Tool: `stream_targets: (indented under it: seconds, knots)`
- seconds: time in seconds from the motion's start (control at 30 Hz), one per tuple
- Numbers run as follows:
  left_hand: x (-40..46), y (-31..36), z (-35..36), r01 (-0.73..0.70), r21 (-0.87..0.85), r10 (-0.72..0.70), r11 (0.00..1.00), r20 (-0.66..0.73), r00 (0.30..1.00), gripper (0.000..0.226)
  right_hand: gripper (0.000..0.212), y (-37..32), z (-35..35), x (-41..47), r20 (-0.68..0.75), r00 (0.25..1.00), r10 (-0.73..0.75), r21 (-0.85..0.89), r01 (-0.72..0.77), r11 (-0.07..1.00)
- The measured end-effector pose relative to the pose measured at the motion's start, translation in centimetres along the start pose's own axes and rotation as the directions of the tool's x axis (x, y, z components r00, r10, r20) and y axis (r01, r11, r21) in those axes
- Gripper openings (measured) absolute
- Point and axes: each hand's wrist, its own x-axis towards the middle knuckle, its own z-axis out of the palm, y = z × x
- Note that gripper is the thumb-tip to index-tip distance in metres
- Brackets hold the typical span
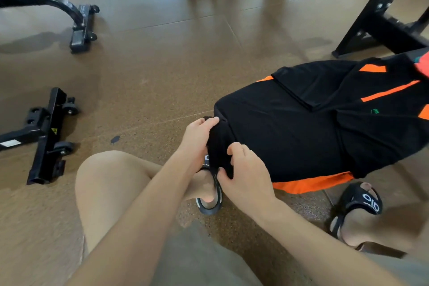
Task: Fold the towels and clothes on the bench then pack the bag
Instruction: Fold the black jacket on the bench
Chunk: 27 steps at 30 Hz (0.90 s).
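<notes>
While you sit facing the tabletop, a black garment (pixel 290 132) with orange trim lies spread over it, hiding its surface, and a smaller folded black piece (pixel 311 81) rests on top. Your left hand (pixel 197 137) curls over the garment's near end, fingers gripping the bunched cloth. Your right hand (pixel 246 174) pinches that same edge just beside it, thumb underneath. Black sandals (pixel 362 204) are on your feet on the brown floor (pixel 151 65).

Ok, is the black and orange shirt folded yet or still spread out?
Mostly spread: the black and orange shirt lies flat along the bench, one sleeve folded over it. Both hands, left and right, grip its near edge.
</notes>
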Motion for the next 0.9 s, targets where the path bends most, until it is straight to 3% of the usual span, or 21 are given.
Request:
stream_targets:
  seconds: [0.13,0.3,0.4,0.5,0.57,0.63,0.7,0.77,0.9]
  knots:
    - [-2.8,1.2,1.4,-0.151,0.12,0.141,0.981,0.085,0.986,0.025,0.037,-0.4,-0.8,0.2,-0.031,0.991,0.129,0.194,-0.121,0.974]
    - [-3.5,0.9,3.8,-0.259,0.211,0.229,0.943,0.153,0.961,0.028,0.037,0.0,-2.6,1.0,0.021,0.917,0.398,0.52,-0.35,0.779]
    - [-3.6,0.9,4.8,-0.252,0.228,0.221,0.941,0.155,0.963,0.023,0.036,0.6,-3.5,1.2,0.052,0.913,0.405,0.574,-0.359,0.736]
    - [-3.7,1.3,5.4,-0.215,0.123,0.19,0.969,0.188,0.964,0.014,0.029,1.2,-4.3,1.3,0.075,0.919,0.386,0.607,-0.349,0.714]
    - [-3.8,1.6,5.7,-0.175,0.002,0.172,0.984,0.172,0.97,0.019,0.023,1.5,-4.7,1.6,0.075,0.923,0.376,0.615,-0.34,0.711]
    - [-3.7,1.8,5.8,-0.2,0.026,0.193,0.979,0.164,0.967,0.023,0.021,1.9,-5.3,1.9,0.069,0.927,0.37,0.624,-0.329,0.709]
    - [-3.4,1.6,5.4,-0.354,0.282,0.313,0.892,0.182,0.932,0.022,0.02,2.2,-5.8,2.2,0.062,0.93,0.362,0.622,-0.32,0.715]
    - [-2.7,1.2,4.9,-0.493,0.542,0.433,0.681,0.244,0.868,0.028,0.015,2.6,-6.5,2.5,0.061,0.93,0.361,0.616,-0.32,0.72]
    - [-0.9,0.9,4.9,-0.58,0.686,0.513,0.439,0.339,0.789,0.055,0.014,3.1,-7.9,3.3,0.089,0.918,0.387,0.645,-0.349,0.68]
